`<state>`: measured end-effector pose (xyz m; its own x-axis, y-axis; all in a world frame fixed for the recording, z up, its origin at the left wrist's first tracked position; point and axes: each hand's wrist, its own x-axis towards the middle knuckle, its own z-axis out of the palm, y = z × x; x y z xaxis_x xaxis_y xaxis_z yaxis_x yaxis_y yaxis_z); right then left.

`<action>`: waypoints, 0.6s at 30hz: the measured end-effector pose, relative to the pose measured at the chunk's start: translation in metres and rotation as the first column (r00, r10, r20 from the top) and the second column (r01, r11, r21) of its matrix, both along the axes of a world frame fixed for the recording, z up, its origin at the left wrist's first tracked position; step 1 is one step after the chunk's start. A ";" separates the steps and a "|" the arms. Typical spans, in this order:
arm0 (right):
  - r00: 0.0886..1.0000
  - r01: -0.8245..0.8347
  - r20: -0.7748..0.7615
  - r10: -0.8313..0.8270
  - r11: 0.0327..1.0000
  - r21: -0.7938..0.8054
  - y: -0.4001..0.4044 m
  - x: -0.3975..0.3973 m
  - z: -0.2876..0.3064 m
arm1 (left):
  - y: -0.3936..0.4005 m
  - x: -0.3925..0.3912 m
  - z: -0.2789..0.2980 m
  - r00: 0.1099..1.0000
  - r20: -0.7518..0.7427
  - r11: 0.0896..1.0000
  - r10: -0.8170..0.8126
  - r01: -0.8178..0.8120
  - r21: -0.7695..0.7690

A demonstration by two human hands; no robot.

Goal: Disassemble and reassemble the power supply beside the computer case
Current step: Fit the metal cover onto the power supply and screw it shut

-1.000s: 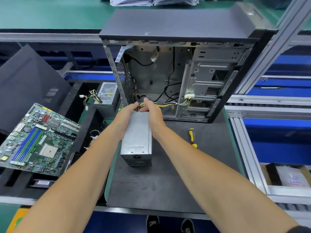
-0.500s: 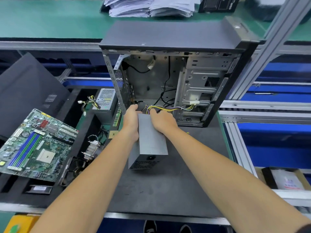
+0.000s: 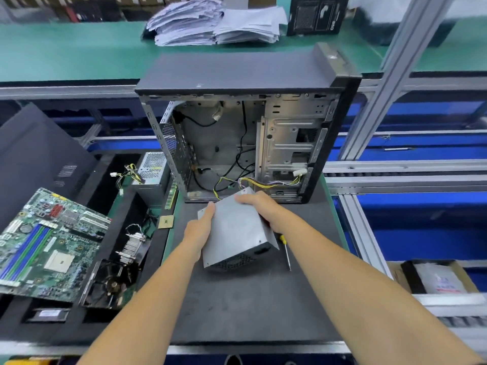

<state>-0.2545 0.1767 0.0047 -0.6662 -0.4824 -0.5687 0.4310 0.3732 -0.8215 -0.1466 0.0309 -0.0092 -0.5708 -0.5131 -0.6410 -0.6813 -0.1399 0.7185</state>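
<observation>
The power supply [image 3: 234, 230] is sitting tilted at the mat's [image 3: 237, 306] centre, the computer case [image 3: 245, 133] standing at its 12 o'clock. The motherboard [image 3: 47, 246] is lying at 9 o'clock, the screwdriver [image 3: 286, 250] just beside at 3 o'clock.

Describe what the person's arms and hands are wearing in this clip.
Both forearms are bare up to the frame's bottom edge: no sleeves, gloves, watch or wrist strap visible. The left hand and right hand show no rings or markings that can be made out.
</observation>
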 end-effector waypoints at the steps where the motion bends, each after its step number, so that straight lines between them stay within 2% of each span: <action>1: 1.000 0.023 0.006 -0.022 1.000 -0.014 0.000 0.000 -0.002 | -0.003 0.000 -0.004 1.000 -0.007 0.999 0.023 -0.023 0.022; 4: 0.991 0.051 0.125 -0.037 0.993 -0.107 0.005 0.009 -0.012 | -0.012 0.001 -0.010 0.998 -0.043 0.993 0.053 -0.048 0.104; 7: 0.982 0.105 0.173 -0.078 0.983 -0.148 0.002 0.026 -0.021 | -0.021 0.004 -0.015 0.997 -0.040 0.996 0.067 -0.064 0.064; 9: 0.992 0.125 0.027 -0.123 0.987 -0.097 -0.007 0.030 -0.022 | -0.023 0.005 -0.016 0.998 -0.024 0.998 0.055 -0.055 0.001; 11: 0.970 0.091 -0.232 -0.075 0.994 0.056 -0.012 0.028 -0.018 | -0.023 0.004 -0.018 0.999 -0.022 0.999 0.032 -0.033 -0.035; 12: 0.956 0.075 -0.291 -0.035 0.989 0.128 -0.012 0.025 -0.017 | -0.020 0.004 -0.018 1.000 -0.026 0.998 0.016 -0.018 -0.056; 15: 0.939 0.053 -0.341 0.037 0.967 0.249 -0.010 0.017 -0.016 | -0.012 0.003 -0.019 0.999 0.006 0.981 -0.048 0.049 -0.188; 18: 0.920 0.121 -0.392 0.015 0.941 0.318 -0.020 0.014 -0.012 | -0.010 0.002 -0.016 0.991 0.088 0.944 -0.104 0.126 -0.306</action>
